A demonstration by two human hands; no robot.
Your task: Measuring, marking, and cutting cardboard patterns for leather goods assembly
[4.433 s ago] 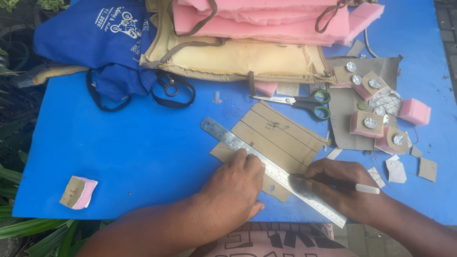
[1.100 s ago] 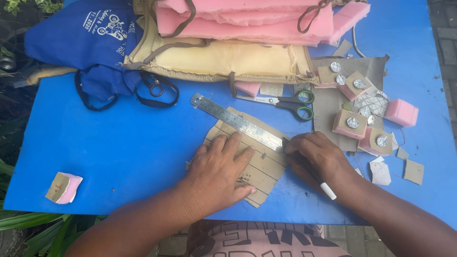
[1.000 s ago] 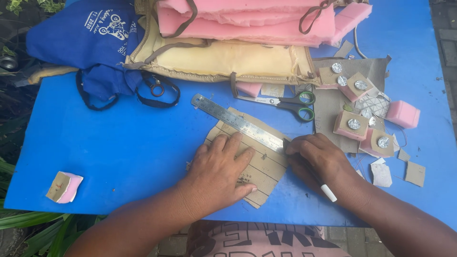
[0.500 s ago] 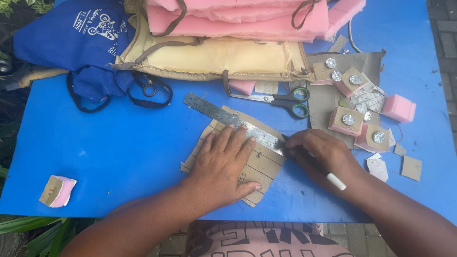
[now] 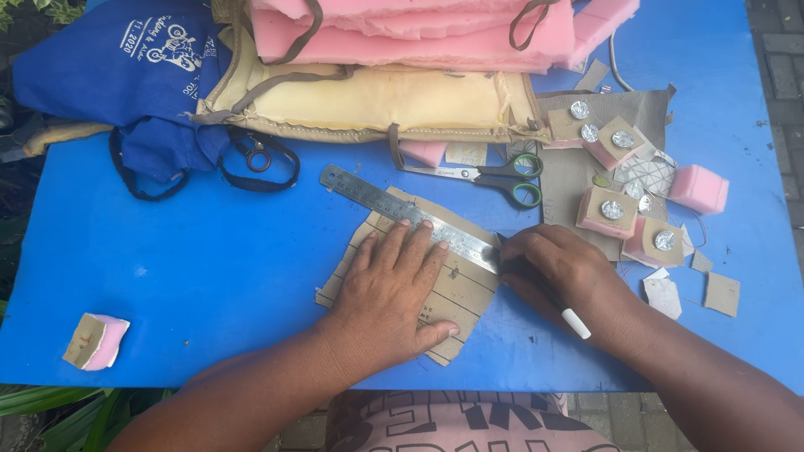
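Metal ruler (image 5: 402, 209) lies flat on the cardboard piece (image 5: 456, 289), long axis diagonal: one end points to 10 o'clock, the other to 4 o'clock, near end hidden under the right hand. Ruler sits mid-surface, just below the scissors.

Left hand (image 5: 392, 293): flat, palm down, fingers spread, pressing the cardboard with fingertips touching the ruler's lower edge. Not gripping anything, just holding down.

Right hand (image 5: 557, 268): closed around a pen (image 5: 574, 322), white cap sticking out toward 4 o'clock behind the hand, tip end toward 10 o'clock at the ruler's edge. Tip itself hidden by the fingers; can't tell whether it touches the cardboard.

Cardboard piece: tan, irregular outline, parallel ruled lines across it, running roughly along the ruler's axis. Lies on the blue surface (image 5: 209, 276), centre-bottom.

Around it:
- Green-handled scissors (image 5: 490, 174) at 12 o'clock from the hands, closed, handles to the right, blades pointing to 9 o'clock.
- Pink foam slabs (image 5: 419, 33) stacked on a yellowish padded cushion (image 5: 377, 100) at the far edge.
- Blue cloth bag (image 5: 126, 75) at 10 o'clock, black straps trailing.
- Small cardboard-topped pink foam blocks (image 5: 611, 209) with silver discs at 2 o'clock, on a grey-brown sheet; loose pink foam cube (image 5: 699, 188) beside them.
- Cardboard offcuts (image 5: 720, 293) at 3 o'clock.
- One foam-and-cardboard scrap (image 5: 95, 341) at 8 o'clock, well apart.
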